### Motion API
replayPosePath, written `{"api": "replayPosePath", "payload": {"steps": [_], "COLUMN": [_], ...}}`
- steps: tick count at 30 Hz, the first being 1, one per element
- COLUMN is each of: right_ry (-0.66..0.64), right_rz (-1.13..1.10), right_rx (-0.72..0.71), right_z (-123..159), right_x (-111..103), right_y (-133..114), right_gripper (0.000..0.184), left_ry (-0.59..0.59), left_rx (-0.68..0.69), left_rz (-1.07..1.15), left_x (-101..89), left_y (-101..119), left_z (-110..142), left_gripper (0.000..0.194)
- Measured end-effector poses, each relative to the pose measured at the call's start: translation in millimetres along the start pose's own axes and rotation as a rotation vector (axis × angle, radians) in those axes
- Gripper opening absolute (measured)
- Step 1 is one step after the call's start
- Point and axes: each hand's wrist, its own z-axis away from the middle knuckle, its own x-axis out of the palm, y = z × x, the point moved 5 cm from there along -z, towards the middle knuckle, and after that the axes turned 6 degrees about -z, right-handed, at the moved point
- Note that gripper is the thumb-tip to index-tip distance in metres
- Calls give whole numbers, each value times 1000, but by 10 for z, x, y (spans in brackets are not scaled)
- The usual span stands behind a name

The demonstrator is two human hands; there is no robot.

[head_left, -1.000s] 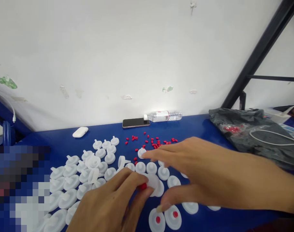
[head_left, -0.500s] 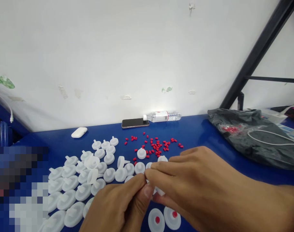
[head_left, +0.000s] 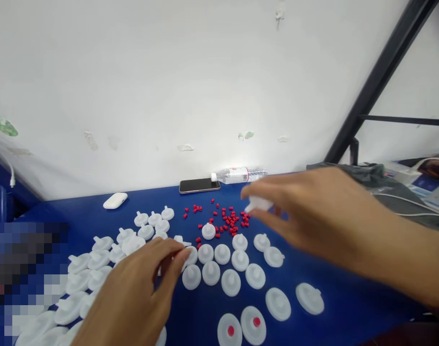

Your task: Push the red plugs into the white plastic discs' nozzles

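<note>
My right hand [head_left: 302, 211] is raised over the right side of the red pieces, its thumb and fingers gripping a white plastic disc with a short stem [head_left: 259, 203]. My left hand [head_left: 140, 283] is lower, beside the left group of discs, with thumb and index fingertip brought together; whatever may be between them is hidden. Several similar white discs [head_left: 231, 282] lie between and below the hands, most with stems up. Two front discs [head_left: 230, 336] each have a red centre. Small red cylindrical caps [head_left: 233, 222] are scattered behind the discs.
Many white stemmed discs [head_left: 78, 283] crowd the left of the blue table [head_left: 150, 194]. Along the wall lie a white case [head_left: 115, 200], a phone [head_left: 199, 185] and a clear bottle [head_left: 239, 175]. A dark bag [head_left: 403, 202] and a cable are at right.
My hands have come apart. My right hand moved up and away carrying a white disc, while my left drew back left. More discs in the middle and at right are now uncovered.
</note>
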Motion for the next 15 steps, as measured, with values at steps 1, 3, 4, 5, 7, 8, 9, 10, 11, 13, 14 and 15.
{"api": "replayPosePath", "payload": {"steps": [1,3,4,5,7,8,9,10,11,13,14,15], "right_ry": [-43,-113,-131,-140,-149,-162,-183,-206,-224,-252,-260,-270], "right_rz": [-44,-107,-126,-138,-146,-147,-146,-143,-140,-146,-160,-186], "right_rx": [-16,-36,-39,-39,-45,-50,-55,-63,-71,-95,-110,-130], "right_z": [2,32,49,63,74,75,75,78,84,109,126,144], "right_x": [43,101,112,115,119,133,158,191,228,306,341,373], "right_y": [-61,-179,-219,-243,-253,-245,-231,-215,-197,-158,-138,-119], "right_gripper": [16,13,13,12,9,8,8,7,5,4,6,5], "left_ry": [-32,-23,10,51,131,165,189,211,223,231,231,227], "left_rx": [24,60,70,75,52,30,11,4,10,59,87,113], "left_rz": [-40,-88,-89,-73,-14,12,29,35,31,9,-2,-16], "left_x": [68,163,184,186,151,119,85,47,9,-60,-90,-114], "left_y": [14,27,28,27,21,20,24,35,50,82,92,97], "left_z": [-43,-88,-92,-86,-59,-44,-32,-24,-21,-24,-24,-20], "left_gripper": [33,32,34,36,42,43,44,42,38,30,26,24]}}
